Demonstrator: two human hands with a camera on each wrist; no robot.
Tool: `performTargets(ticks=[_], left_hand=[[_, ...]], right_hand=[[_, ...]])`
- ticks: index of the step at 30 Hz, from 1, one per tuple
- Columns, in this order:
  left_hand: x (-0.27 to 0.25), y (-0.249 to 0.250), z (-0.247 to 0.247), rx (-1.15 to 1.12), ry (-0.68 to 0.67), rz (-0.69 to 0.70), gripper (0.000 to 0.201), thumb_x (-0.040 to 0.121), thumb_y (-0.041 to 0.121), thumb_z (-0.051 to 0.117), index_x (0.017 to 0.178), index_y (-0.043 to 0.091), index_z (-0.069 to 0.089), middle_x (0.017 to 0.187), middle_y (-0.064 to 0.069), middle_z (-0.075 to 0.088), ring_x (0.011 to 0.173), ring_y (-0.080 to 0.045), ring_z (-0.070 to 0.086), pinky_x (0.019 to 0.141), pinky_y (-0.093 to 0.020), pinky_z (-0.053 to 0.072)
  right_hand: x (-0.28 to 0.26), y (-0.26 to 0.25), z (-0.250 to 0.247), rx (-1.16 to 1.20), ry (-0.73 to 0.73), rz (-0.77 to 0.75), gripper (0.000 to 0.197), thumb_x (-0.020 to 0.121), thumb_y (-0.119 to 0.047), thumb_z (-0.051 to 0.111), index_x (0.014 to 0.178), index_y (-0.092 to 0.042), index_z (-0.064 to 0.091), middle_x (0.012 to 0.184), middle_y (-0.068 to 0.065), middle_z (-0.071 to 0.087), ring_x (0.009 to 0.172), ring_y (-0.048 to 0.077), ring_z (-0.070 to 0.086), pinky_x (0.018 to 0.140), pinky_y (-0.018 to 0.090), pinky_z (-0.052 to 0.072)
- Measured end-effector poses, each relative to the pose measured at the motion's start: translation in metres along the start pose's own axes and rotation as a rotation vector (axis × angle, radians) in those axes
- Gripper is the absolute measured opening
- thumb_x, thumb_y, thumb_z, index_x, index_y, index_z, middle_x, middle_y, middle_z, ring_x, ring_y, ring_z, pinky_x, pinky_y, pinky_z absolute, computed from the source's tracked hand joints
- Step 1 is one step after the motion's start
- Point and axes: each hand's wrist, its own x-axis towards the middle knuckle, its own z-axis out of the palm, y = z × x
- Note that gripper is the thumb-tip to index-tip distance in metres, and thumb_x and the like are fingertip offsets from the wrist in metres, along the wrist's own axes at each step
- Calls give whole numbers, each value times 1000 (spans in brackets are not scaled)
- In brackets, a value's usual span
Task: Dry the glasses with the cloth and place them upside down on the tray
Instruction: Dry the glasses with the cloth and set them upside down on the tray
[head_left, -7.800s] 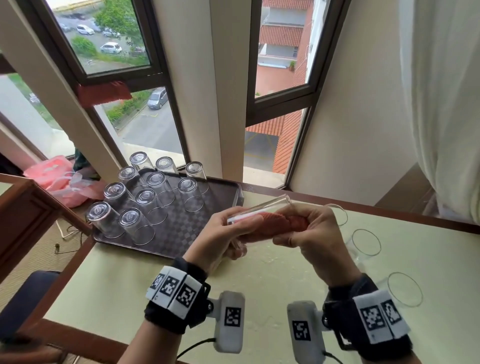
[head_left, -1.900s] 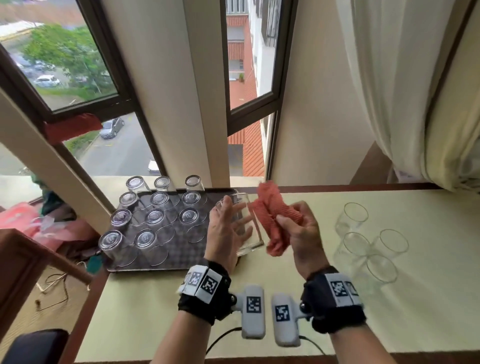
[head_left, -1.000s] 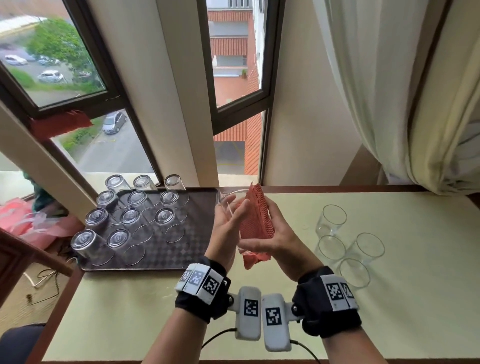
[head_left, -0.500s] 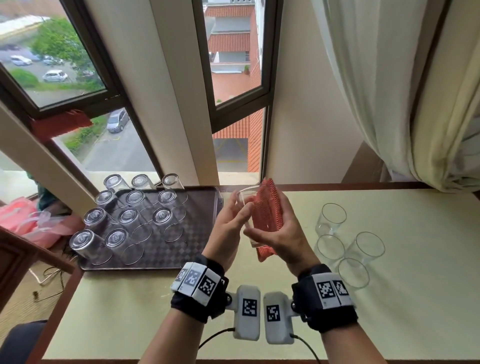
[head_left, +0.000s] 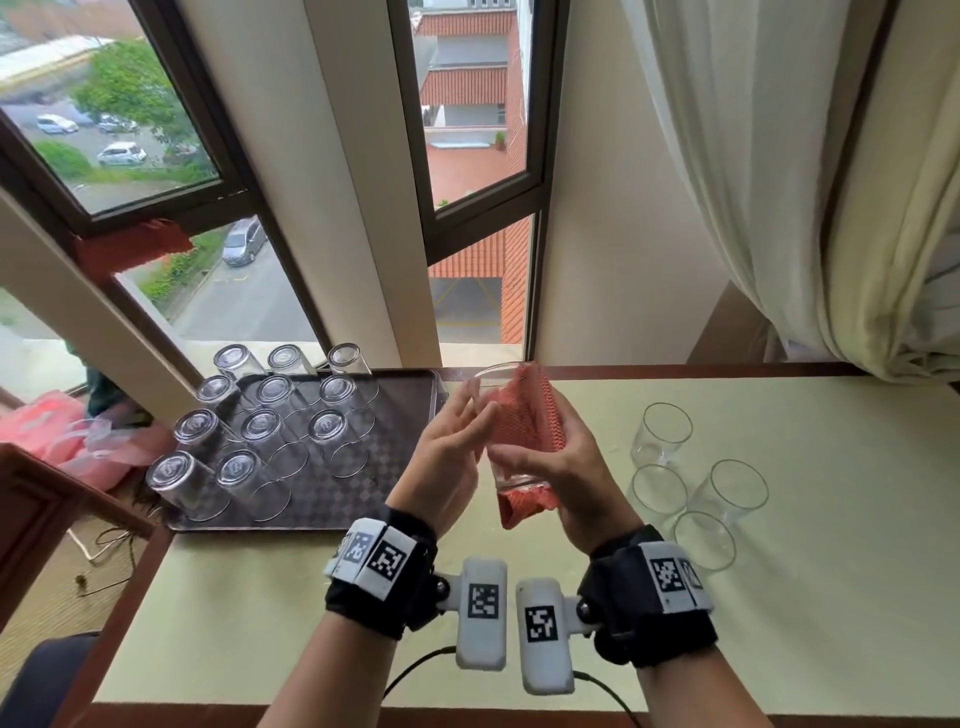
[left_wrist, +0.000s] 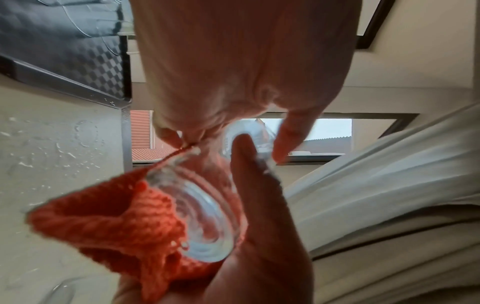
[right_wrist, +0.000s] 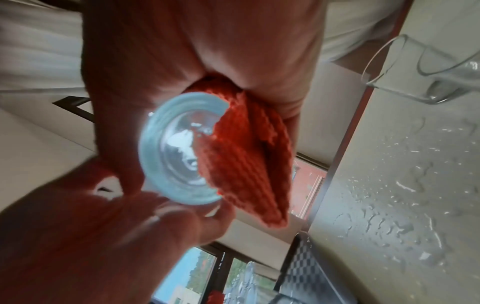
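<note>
A: Since half a second ago you've tipped the glass (head_left: 506, 431) more upright, mouth up, and the cloth (head_left: 530, 423) now wraps its far side. Tray (head_left: 400, 415) and the rest haven't shifted.

B: Hands?

A: Your left hand (head_left: 447, 457) has fingers nearly straight, fingertips touching the glass wall near the rim. No wrap around it. Your right hand (head_left: 550, 462) grips the cloth against the glass, thumb across the front low on the wall, fingers behind.

B: Where's the glass relative to the surface (head_left: 779, 597)?

A: Held in the air above it, just right of the tray's right edge. Cloth tail hangs below the base. Right wrist view shows the base (right_wrist: 182, 152) face on, with cloth folded along one side.

B: Tray contents?

A: Eleven glasses upside down (head_left: 260, 431), in rows on the left part. Right part of the tray is bare.

B: Remaining?

A: Four upright glasses (head_left: 696, 493) clustered on the surface to your right. Water droplets (right_wrist: 405, 168) on the surface near them.
</note>
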Motion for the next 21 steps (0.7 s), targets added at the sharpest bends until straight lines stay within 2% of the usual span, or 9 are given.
performTargets(ticks=[2, 4, 6, 8, 10, 13, 15, 18, 21], left_hand=[[-2, 6, 8, 33, -6, 3, 59, 87, 19, 68, 137, -1, 46, 120, -13, 63, 111, -23, 63, 91, -33, 55], [-4, 8, 15, 78, -8, 4, 45, 92, 20, 66, 130, 5, 48, 109, -7, 67, 100, -17, 68, 82, -26, 56], [-6, 9, 19, 94, 29, 2, 51, 92, 29, 66, 136, 12, 44, 115, -8, 67, 108, -22, 68, 90, -34, 56], [-5, 8, 17, 98, 24, -7, 61, 91, 37, 62, 142, 11, 42, 126, -20, 61, 121, -34, 60, 103, -49, 50], [-5, 5, 11, 78, -2, -8, 64, 92, 43, 57, 143, 8, 44, 137, -32, 49, 129, -41, 52, 110, -56, 42], [-5, 1, 6, 111, -21, -13, 69, 89, 50, 55, 145, 10, 45, 142, -24, 51, 135, -37, 48, 114, -57, 35], [-5, 0, 4, 129, 0, 6, 65, 90, 41, 60, 142, 5, 46, 138, -19, 56, 131, -29, 53, 112, -51, 37], [-4, 2, 10, 144, 47, 16, 66, 87, 23, 66, 141, 3, 36, 131, -18, 61, 117, -16, 64, 95, -34, 51], [0, 2, 11, 145, 71, 3, 86, 85, 29, 74, 148, 11, 18, 126, -11, 65, 111, -16, 69, 85, -28, 57]], right_hand=[[-2, -1, 1, -124, 28, -57, 86, 63, -18, 88, 139, -22, 49, 119, -3, 70, 111, 15, 67, 94, 41, 57], [-4, -2, 2, -138, -23, -77, 89, 66, -15, 85, 144, -23, 44, 127, -2, 66, 116, 15, 66, 95, 39, 56], [-7, -4, 3, -49, -96, -60, 83, 71, -13, 79, 145, -24, 43, 131, 3, 64, 119, 20, 64, 95, 39, 55], [-8, -4, 1, 67, -147, -32, 84, 69, -17, 78, 146, -21, 43, 132, 9, 63, 122, 28, 62, 95, 43, 55], [-9, -2, -2, 145, -168, -4, 85, 65, -20, 76, 144, -17, 45, 129, 14, 64, 121, 33, 61, 95, 45, 54], [-6, -5, -2, 95, -128, 7, 86, 62, -17, 80, 142, -15, 48, 126, 14, 66, 119, 33, 62, 93, 42, 55], [-5, -5, -3, -19, -51, -30, 90, 61, -15, 84, 143, -21, 47, 126, 7, 67, 118, 27, 64, 89, 39, 57], [-3, 0, -2, -124, -17, -65, 100, 61, -16, 88, 149, -27, 41, 130, 3, 64, 116, 23, 65, 83, 39, 60], [-3, 1, 1, -92, -87, -23, 102, 64, -16, 86, 152, -28, 35, 137, 5, 59, 123, 25, 61, 94, 48, 56]])
